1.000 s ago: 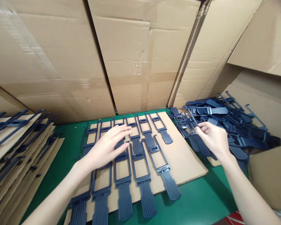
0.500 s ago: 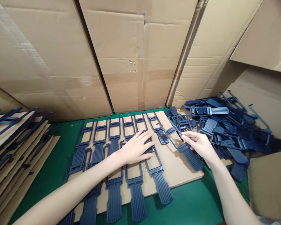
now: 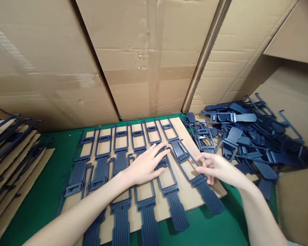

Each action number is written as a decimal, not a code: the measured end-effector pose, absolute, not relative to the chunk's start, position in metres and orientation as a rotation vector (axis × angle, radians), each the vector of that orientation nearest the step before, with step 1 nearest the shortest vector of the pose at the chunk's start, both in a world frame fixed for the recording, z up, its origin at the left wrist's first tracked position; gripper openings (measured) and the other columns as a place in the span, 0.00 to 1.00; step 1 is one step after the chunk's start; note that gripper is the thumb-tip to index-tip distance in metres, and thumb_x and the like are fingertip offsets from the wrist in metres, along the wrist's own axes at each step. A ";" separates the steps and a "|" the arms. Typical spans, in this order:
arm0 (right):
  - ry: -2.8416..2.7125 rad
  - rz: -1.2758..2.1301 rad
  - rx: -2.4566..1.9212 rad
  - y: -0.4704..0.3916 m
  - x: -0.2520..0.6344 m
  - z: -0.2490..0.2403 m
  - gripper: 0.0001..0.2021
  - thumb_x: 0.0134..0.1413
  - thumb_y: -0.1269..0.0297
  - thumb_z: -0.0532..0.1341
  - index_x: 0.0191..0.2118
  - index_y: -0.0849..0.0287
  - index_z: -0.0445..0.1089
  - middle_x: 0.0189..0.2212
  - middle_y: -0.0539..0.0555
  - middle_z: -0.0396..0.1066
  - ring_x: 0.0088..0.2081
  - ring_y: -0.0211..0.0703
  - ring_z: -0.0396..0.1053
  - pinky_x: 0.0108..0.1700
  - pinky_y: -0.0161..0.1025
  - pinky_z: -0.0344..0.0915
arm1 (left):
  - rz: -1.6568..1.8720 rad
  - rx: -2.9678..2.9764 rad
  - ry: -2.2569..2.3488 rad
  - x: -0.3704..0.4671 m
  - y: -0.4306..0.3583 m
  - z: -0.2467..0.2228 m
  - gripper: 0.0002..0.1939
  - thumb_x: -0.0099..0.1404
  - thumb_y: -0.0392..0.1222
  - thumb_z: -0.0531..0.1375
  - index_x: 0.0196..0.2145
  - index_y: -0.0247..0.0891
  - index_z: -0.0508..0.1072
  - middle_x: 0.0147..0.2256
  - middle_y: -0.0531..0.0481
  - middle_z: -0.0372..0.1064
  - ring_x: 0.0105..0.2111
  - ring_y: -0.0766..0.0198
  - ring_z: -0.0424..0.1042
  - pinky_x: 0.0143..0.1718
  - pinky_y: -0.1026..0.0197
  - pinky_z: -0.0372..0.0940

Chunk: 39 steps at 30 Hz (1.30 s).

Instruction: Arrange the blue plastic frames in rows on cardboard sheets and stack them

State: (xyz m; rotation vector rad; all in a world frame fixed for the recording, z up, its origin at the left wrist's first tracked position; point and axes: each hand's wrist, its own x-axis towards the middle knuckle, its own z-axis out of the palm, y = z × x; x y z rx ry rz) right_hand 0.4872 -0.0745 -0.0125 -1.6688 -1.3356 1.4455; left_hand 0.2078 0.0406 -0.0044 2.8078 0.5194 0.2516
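My left hand [image 3: 146,165] lies palm down with fingers spread over dark blue plastic frames with ribbed paddles, resting near the upper part of one frame [image 3: 178,212]. The palm hides some of the parts under it. At the right end of the row, another ribbed-paddle frame [image 3: 210,198] lies slanted on the cardboard sheet [image 3: 190,194], its paddle past the sheet's front edge. Beside its right rail is my right hand [image 3: 215,167], thumb and index finger apart and the other fingers curled. The fingertips are close to the rail; whether they touch it is unclear.
A loose heap of similar blue parts [image 3: 261,153] lies on the right. Cardboard sheets layered with parts [image 3: 20,171] are stacked at left on the green table [image 3: 210,229]. Tall cardboard boxes [image 3: 149,68] stand behind, with another box [image 3: 297,201] at right.
The frame in my right hand has come down and left onto the sheet, and my thumb and index finger have parted. My left hand stays over the row. The view has shifted slightly.
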 end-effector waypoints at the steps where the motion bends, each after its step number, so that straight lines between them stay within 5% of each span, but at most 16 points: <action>1: -1.348 1.421 -1.668 -0.075 0.483 -0.011 0.25 0.51 0.49 0.63 0.49 0.57 0.60 0.17 0.43 0.63 0.19 0.41 0.70 0.23 0.36 0.69 | 0.253 2.803 0.527 0.208 0.041 -0.005 0.28 0.68 0.46 0.52 0.63 0.40 0.51 0.67 0.42 0.37 0.66 0.51 0.42 0.64 0.44 0.46; 22: -1.458 1.468 -1.824 -0.084 0.474 0.001 0.25 0.57 0.49 0.57 0.54 0.54 0.49 0.16 0.43 0.67 0.15 0.39 0.67 0.16 0.29 0.60 | 0.223 2.875 0.487 0.211 0.040 -0.003 0.26 0.69 0.46 0.53 0.62 0.36 0.55 0.66 0.39 0.41 0.66 0.54 0.40 0.65 0.45 0.43; 39: -1.599 1.304 -1.912 -0.080 0.458 -0.003 0.19 0.60 0.51 0.51 0.52 0.54 0.55 0.14 0.42 0.65 0.12 0.36 0.61 0.15 0.29 0.56 | 0.213 2.872 0.489 0.211 0.041 -0.005 0.26 0.68 0.46 0.53 0.60 0.33 0.58 0.65 0.37 0.45 0.66 0.54 0.41 0.65 0.45 0.42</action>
